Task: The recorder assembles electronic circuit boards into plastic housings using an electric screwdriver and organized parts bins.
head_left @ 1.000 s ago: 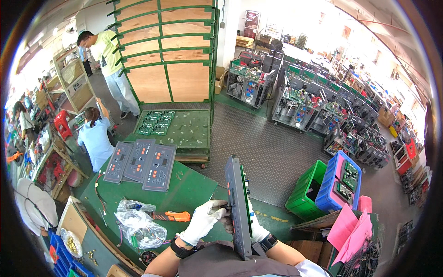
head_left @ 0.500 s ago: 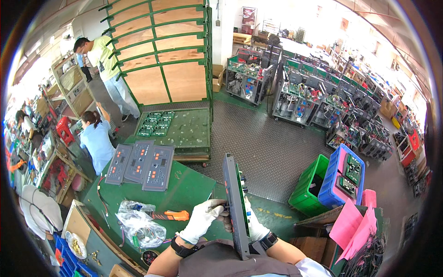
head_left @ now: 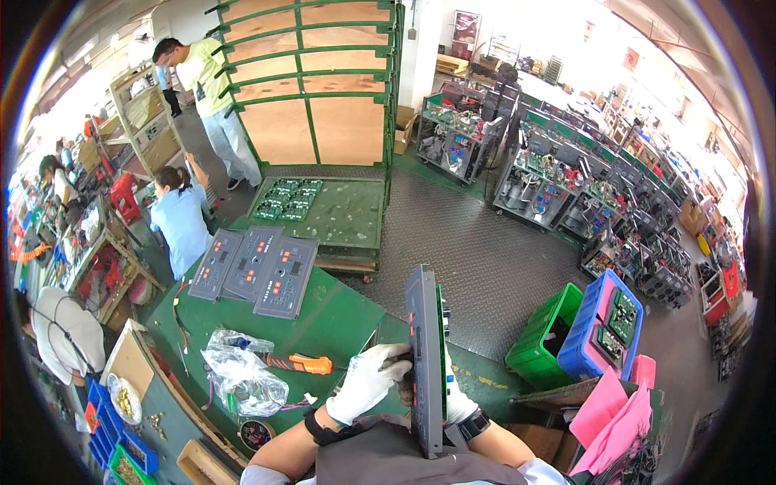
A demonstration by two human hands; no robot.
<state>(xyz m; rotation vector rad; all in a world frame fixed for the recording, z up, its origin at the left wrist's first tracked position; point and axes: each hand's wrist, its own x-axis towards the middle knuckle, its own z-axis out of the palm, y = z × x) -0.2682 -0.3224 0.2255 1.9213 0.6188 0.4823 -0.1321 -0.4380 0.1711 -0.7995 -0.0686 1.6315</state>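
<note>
A dark grey control panel (head_left: 422, 364) stands on edge before my chest, with a green circuit board (head_left: 442, 339) along its right-hand side. My right hand (head_left: 459, 398), white-gloved, grips the panel from the board side; its fingers are partly hidden. My left hand (head_left: 373, 381), gloved too, has its fingers curled together against the panel's front face. Whatever sits between those fingertips is too hidden to name. To the left, several similar control panels (head_left: 284, 279) lie overlapping on the green table (head_left: 343, 311). An orange-handled tool (head_left: 309, 364) rests beside a clear plastic bag (head_left: 242, 376).
On the right are a green crate (head_left: 540, 339) and a blue crate (head_left: 575, 327) holding circuit boards (head_left: 621, 317), near pink sheets (head_left: 598, 416). Beyond the table stands a green rack (head_left: 311, 125). Blue parts bins (head_left: 101, 420) sit at lower left. Several people work at the left.
The view has shifted, so the surroundings sit differently in the picture. My left fingers have moved slightly on the panel's face; my right hand keeps its grip.
</note>
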